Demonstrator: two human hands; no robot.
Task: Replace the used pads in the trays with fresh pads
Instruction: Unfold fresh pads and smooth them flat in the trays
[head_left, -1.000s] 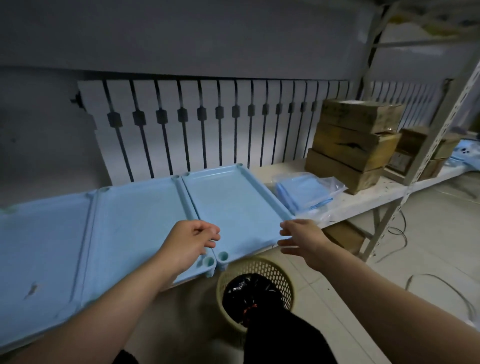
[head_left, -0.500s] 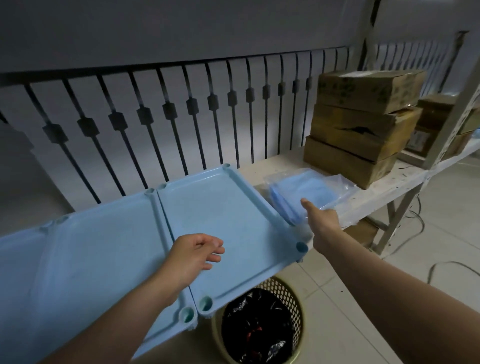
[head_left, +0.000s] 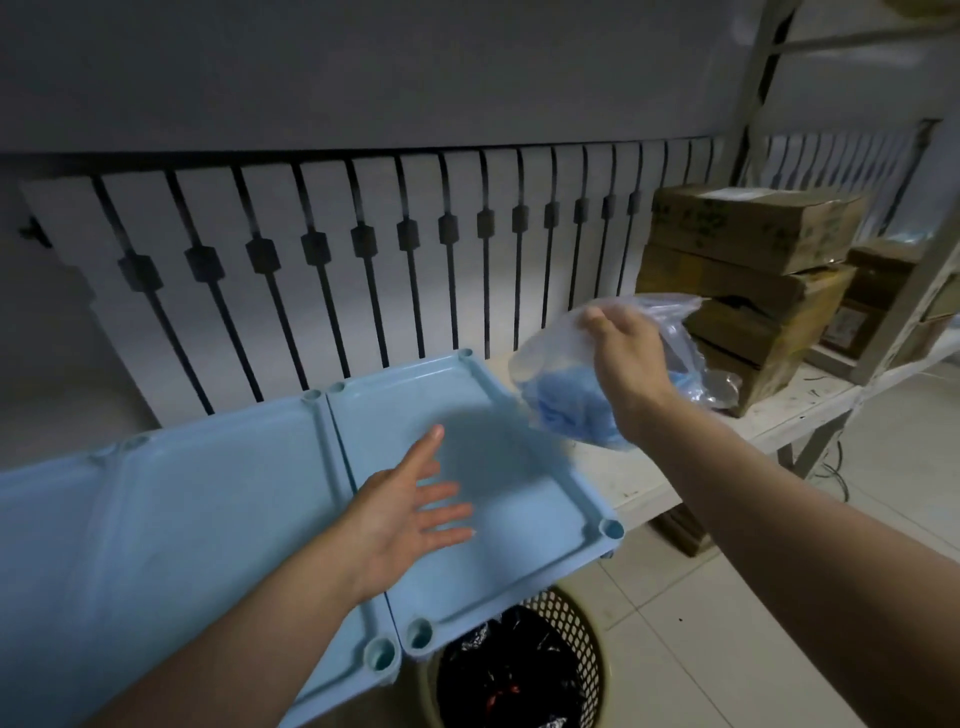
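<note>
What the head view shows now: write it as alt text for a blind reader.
A person's right hand holds up a clear bag of blue pads while the left hand is spread open over an empty light-blue tray on a white shelf. A black-lined basket stands on the floor below; cardboard boxes are stacked at right.

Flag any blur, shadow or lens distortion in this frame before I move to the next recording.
Head view: dim, bluish light; motion blur smears the right hand and the bag of pads it grips, the open left hand less so; a soft shadow lies on the right tray; the wide-angle lens fans out the railing bars.
</note>
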